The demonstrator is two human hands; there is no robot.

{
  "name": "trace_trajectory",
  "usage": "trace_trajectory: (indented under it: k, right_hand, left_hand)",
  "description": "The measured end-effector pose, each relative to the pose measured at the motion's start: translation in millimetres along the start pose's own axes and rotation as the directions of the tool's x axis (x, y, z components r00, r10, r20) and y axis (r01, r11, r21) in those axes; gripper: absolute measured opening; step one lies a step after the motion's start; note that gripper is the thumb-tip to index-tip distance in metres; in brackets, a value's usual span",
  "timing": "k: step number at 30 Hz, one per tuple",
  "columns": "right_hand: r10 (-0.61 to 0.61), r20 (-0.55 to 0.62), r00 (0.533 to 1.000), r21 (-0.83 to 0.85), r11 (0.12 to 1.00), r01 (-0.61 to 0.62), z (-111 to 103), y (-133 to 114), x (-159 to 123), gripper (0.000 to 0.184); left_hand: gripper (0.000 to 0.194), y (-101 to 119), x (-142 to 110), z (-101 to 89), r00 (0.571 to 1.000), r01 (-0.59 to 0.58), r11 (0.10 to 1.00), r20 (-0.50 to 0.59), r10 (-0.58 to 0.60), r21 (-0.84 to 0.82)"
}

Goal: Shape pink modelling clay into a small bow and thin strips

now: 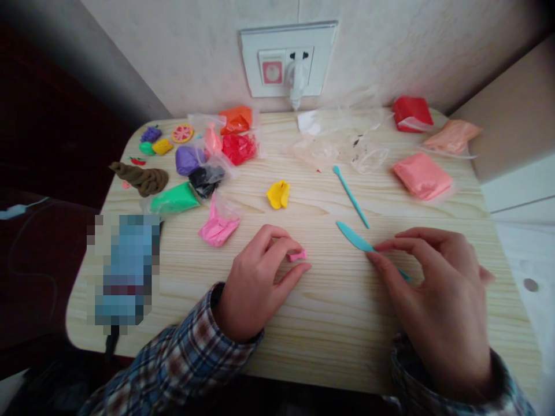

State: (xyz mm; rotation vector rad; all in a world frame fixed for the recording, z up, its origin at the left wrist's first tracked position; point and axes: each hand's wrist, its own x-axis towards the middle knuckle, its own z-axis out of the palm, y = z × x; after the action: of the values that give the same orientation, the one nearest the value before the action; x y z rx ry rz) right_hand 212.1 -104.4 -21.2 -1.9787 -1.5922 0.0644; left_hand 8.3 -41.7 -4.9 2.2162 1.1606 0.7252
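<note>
Two hands, two grips on the table

Left hand (pixel 255 283) pinches a small pink clay piece (pixel 298 255) between thumb and fingertips, resting on the wooden table (pixel 329 323). Right hand (pixel 433 300), just beside it, pinches the teal plastic knife (pixel 353 237) by its handle, blade flat. Beyond the grips: a yellow clay lump (pixel 278 194), a thin teal tool (pixel 351 197), a pink clay bag (pixel 218 226), a green clay bag (pixel 176 198), a salmon clay bag (pixel 422 175).

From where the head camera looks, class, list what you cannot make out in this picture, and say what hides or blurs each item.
1. Pink clay piece: mostly covered by the left hand; its full shape is hidden.
2. Teal plastic knife: its handle end runs under the right hand.
3. Object at the table's left edge: pixelated, unidentifiable.
4. Contents of the clear bags: too faint to tell.
5. Both plaid sleeves: cut off by the bottom edge.
</note>
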Motion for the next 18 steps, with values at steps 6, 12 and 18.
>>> trace_trajectory:
  k: [6,12,18]
  right_hand:
    - [0.016,0.09,0.996,0.053,0.998,-0.021,1,-9,-5,0.033]
    - [-0.066,0.138,0.988,0.128,0.991,0.048,4,-22,-6,0.023]
    - [-0.101,0.125,0.987,0.115,0.99,0.087,4,-31,-9,0.017]
  left_hand:
    - [0.007,1,-1,1.4,1.0,0.016,0.999,-0.014,-0.015,0.045]
    - [0.004,3,1,5.3,0.998,0.034,0.987,-0.055,-0.026,0.156]
    - [0.002,4,2,5.2,0.998,0.053,0.989,-0.04,-0.048,0.139]
